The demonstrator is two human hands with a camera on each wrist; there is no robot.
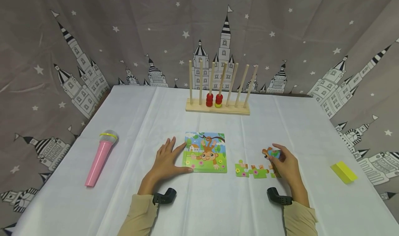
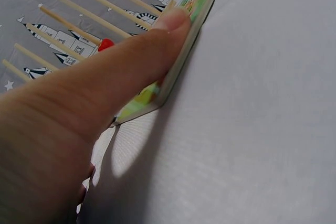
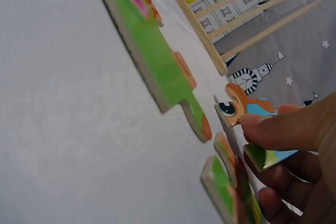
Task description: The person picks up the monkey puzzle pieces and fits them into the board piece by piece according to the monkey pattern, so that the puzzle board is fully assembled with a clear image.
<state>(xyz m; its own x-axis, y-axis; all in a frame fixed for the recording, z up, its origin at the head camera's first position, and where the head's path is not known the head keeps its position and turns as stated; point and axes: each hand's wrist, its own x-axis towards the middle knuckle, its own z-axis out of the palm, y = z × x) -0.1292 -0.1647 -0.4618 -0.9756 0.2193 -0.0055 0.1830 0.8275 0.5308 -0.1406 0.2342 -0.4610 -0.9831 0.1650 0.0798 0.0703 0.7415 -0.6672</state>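
A square picture puzzle (image 1: 215,166) showing a hanging monkey lies flat mid-table. My left hand (image 1: 165,161) spreads at its left side, index fingertip by the left edge and straight thumb on the lower rim; the left wrist view shows the thumb (image 2: 131,59) resting along that rim. To the right, my right hand (image 1: 290,166) pinches a puzzle piece (image 3: 231,109) with brown, blue and green print and an eye, between thumb and fingers. Below it lie loose puzzle pieces (image 1: 258,173) in a row, including a flowered green piece (image 1: 240,171); the rightmost is partly hidden by the right hand.
Behind the puzzle stands a wooden peg abacus (image 1: 218,110) with red and yellow beads on two pegs. A pink toy microphone (image 1: 99,163) lies at the left, a yellow block (image 1: 344,172) at the far right. White cloth (image 1: 140,121) covers the table, against a grey castle-print curtain (image 1: 149,17).
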